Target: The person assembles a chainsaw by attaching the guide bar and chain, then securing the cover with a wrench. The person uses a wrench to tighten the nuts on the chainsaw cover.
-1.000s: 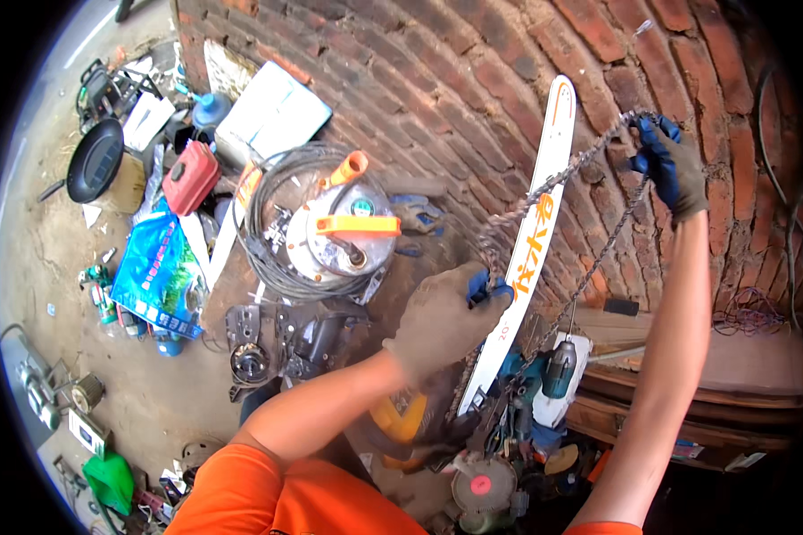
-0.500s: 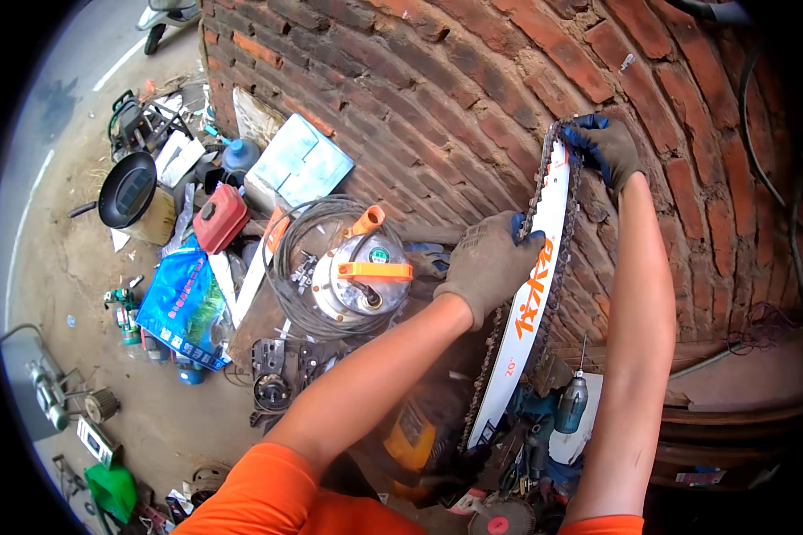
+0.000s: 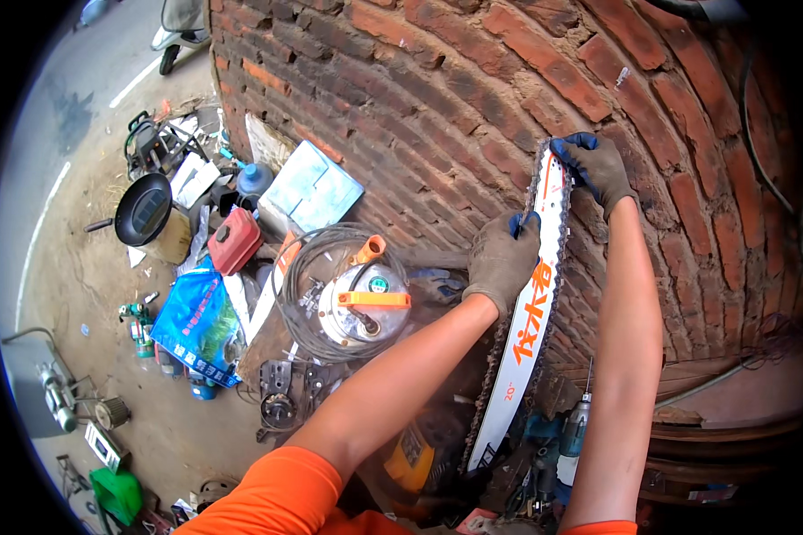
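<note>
A long white chainsaw guide bar [image 3: 519, 357] with orange lettering stands tilted in front of me, its tip up and its lower end in shadow. Dark saw chain [image 3: 488, 379] runs along both edges. My left hand [image 3: 501, 256], in a grey-brown work glove with blue fingertips, closes its thumb and fingers on the chain at the bar's left edge. At the tip, my right hand [image 3: 600, 171], gloved alike, has its fingers bent round the chain; the exact grip is partly hidden. A yellow-and-dark machine body [image 3: 410, 455] sits beside the bar's lower end.
Left of the bar is a round metal pump [image 3: 352, 316] with an orange handle and coiled cable. Farther left lie a red fuel can [image 3: 235, 241], a blue bag [image 3: 196, 316] and a black pan [image 3: 144, 210]. A brick wall [image 3: 437, 116] rises ahead; a drill [image 3: 576, 428] stands lower right.
My left hand has slid up along the bar toward its tip, uncovering more lettering. My right hand stays at the tip, slightly lower in view. The whole view has shifted a little.
</note>
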`<state>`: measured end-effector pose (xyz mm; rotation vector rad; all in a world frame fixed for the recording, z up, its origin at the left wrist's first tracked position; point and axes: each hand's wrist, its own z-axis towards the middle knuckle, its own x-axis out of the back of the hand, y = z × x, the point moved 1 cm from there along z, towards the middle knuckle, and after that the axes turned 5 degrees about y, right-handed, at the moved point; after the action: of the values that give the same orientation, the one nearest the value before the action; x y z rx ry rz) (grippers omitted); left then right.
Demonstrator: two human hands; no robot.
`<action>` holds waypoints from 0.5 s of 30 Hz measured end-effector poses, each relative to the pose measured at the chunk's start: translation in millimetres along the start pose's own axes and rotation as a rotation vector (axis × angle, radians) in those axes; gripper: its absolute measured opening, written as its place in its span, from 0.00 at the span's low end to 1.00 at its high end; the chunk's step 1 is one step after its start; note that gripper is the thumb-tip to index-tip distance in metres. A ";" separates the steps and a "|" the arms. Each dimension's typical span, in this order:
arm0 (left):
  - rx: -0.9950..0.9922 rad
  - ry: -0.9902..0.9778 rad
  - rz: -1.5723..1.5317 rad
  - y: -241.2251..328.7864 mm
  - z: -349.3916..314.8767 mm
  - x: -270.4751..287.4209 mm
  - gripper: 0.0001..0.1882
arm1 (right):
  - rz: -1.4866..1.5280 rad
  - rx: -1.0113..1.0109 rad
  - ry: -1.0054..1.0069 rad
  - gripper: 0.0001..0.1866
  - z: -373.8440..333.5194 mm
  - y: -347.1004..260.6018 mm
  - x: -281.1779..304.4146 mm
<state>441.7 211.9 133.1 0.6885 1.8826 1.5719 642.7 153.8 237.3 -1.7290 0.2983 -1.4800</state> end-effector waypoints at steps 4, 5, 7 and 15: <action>-0.044 0.054 -0.042 -7.2 3.4 -2.9 0.18 | -0.120 0.020 0.074 0.19 -3.2 -8.7 -9.5; -0.032 0.048 -0.041 -8.4 4.6 -3.3 0.18 | -0.159 0.025 0.083 0.20 -4.7 -12.9 -11.1; 0.001 0.021 -0.042 -7.7 3.6 -5.2 0.18 | -0.277 0.056 0.098 0.21 -2.4 -13.0 -8.2; 0.088 -0.025 -0.127 -5.8 2.5 -1.2 0.19 | -0.511 0.107 0.142 0.21 -5.5 -31.4 -14.6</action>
<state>444.2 211.8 127.2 0.6106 1.9465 1.4027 623.6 180.9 248.8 -1.6898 -0.1653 -1.9483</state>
